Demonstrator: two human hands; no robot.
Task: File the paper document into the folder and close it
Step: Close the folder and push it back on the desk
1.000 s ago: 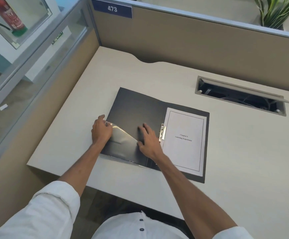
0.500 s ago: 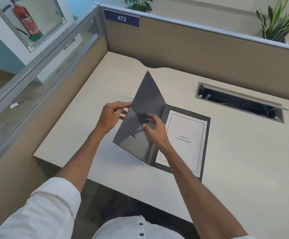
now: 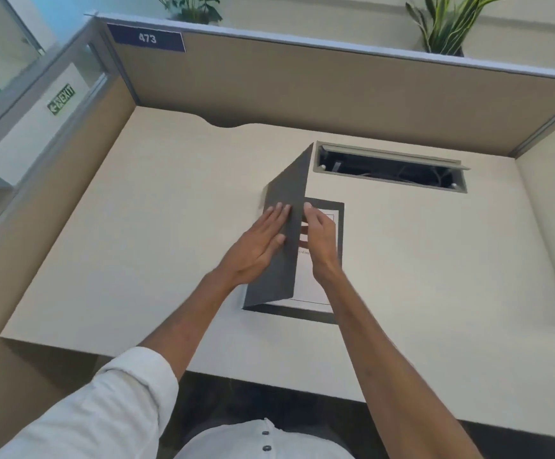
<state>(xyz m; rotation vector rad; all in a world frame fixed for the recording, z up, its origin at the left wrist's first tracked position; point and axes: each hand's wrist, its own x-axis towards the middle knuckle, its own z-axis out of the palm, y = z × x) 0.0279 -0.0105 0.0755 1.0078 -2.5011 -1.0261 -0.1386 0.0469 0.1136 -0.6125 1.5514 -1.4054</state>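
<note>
- The dark grey folder (image 3: 282,246) is lying on the pale desk (image 3: 137,226), near its middle and just in front of the open cable tray (image 3: 390,167); its back cover is sitting flat while its front cover is standing almost upright, tilted slightly over the back one.
- The white paper document (image 3: 309,286) is lying inside on the back cover, mostly hidden by the raised cover and the right hand; a thin printed frame is showing along its near edge.
- The left hand (image 3: 256,246) is pressing flat against the outer face of the raised cover, fingers extended and together, gripping nothing.
- The right hand (image 3: 320,240) is reaching behind the cover's free edge, fingers loosely curled over the page; whether it is pinching the cover cannot be told.
- Brown cubicle partitions are enclosing the desk, the far one carrying a blue "473" label (image 3: 147,38).
- Two potted plants (image 3: 448,24) are showing above the far partition.
- A green exit sign (image 3: 61,99) is showing through the glass on the left.
</note>
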